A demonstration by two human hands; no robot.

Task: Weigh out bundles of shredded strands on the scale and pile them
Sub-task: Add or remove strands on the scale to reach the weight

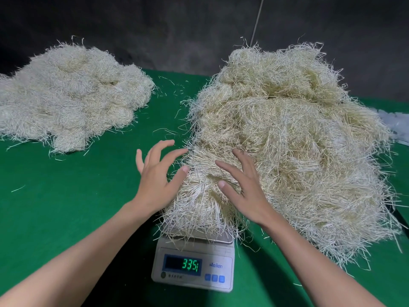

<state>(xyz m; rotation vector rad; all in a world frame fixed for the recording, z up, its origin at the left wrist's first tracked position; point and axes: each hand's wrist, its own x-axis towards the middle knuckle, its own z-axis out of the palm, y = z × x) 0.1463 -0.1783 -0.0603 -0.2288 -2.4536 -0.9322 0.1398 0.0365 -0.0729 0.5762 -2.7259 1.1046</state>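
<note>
A white digital scale (193, 265) stands on the green table near me, its green display reading 335 and a further digit. A bundle of pale shredded strands (199, 202) lies across its pan, hiding most of it. My left hand (157, 176) hovers at the bundle's left side with fingers spread, thumb tip near the strands. My right hand (241, 185) lies on the bundle's right side with straight fingers. Neither hand grips anything. A big loose heap of strands (298, 140) rises just right of the scale. A lower pile of strands (68, 96) sits at the far left.
The green table (66, 207) carries stray strands between the two piles. Some white crumpled material (396, 125) shows at the right edge behind the big heap. A dark wall runs behind the table, with a thin cord (257, 18) hanging in front of it.
</note>
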